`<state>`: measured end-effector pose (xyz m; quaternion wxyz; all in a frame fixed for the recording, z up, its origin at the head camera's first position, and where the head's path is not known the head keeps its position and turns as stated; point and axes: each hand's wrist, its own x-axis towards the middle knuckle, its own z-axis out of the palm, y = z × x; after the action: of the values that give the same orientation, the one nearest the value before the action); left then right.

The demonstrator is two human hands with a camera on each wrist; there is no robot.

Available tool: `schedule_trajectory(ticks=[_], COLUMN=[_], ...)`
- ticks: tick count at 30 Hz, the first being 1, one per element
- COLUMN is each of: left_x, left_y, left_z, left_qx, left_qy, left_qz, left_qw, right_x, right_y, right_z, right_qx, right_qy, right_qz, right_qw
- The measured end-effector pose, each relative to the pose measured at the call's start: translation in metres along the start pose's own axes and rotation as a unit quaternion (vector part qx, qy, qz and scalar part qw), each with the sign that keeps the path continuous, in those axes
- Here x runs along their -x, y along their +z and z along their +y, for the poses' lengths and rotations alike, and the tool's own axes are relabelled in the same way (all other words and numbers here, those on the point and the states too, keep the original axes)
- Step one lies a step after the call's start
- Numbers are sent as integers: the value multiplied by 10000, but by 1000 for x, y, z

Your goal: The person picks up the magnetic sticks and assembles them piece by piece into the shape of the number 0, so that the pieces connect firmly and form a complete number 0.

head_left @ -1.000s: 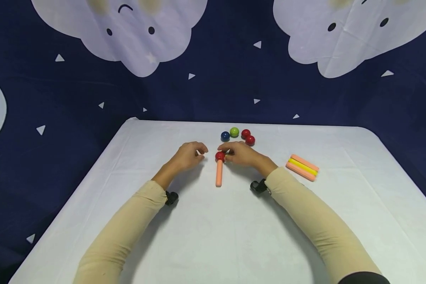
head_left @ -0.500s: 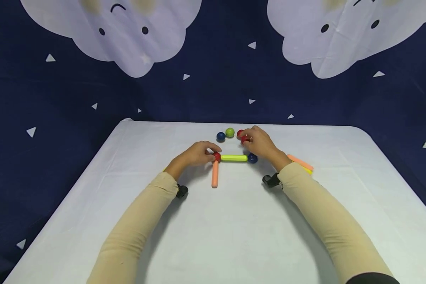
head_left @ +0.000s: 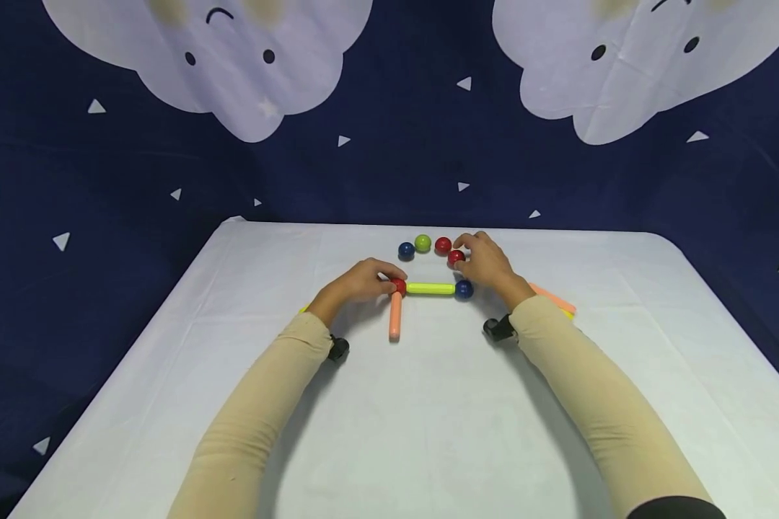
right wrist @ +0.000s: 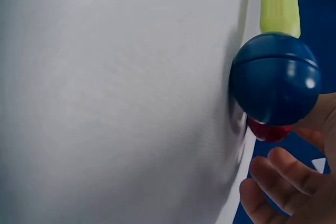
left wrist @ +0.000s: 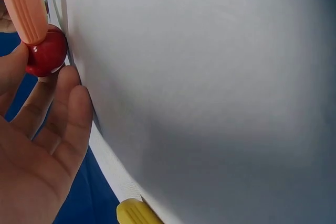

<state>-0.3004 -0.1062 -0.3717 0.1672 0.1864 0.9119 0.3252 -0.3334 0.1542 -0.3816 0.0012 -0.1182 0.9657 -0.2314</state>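
My left hand (head_left: 362,281) pinches a red ball (left wrist: 48,51) that joins two toy sticks. An orange stick (head_left: 395,317) runs from this ball toward me. To the right runs a yellow-green stick (head_left: 430,288) with a dark blue ball (head_left: 464,290) on its far end. My right hand (head_left: 487,261) holds a loose red ball (head_left: 456,259) between thumb and finger, just behind the blue ball. In the right wrist view, the blue ball partly hides that red ball, and the other fingers are loosely bent.
A blue ball (head_left: 406,251), a green ball (head_left: 423,243) and another red ball (head_left: 443,246) lie near the table's (head_left: 389,432) back edge. Orange (head_left: 554,297) and yellow sticks lie partly behind my right forearm. A yellow stick (left wrist: 137,212) lies by my left wrist.
The yellow-green stick with the blue ball has come to lie right of the held red ball. My left hand has moved onto that ball; my right hand has gone back and right to a loose red ball.
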Motion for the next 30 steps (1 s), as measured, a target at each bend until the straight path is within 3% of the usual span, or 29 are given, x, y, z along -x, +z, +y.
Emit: schedule_trajectory(ticks=[10,19,26,30], left_x=[-1,-1,-3,-5], left_y=[1,1,0,0], left_z=[-3,-3,-5,-5], left_qx=[142,126,88,43], left_qy=[-92,5,24,47], left_qz=[-42,10,33,33], left_qw=[9998,9999,10000,10000], right_x=[-2,7,19,30], right_y=[3,-6,-15,-16], right_z=[6,7,2,-4], right_qx=[-275,-288,-314,-317], right_qy=[71,-49,-329,-684], right_qz=[-222,-170,-104,24], right_qw=[9994,9994,9989,9972])
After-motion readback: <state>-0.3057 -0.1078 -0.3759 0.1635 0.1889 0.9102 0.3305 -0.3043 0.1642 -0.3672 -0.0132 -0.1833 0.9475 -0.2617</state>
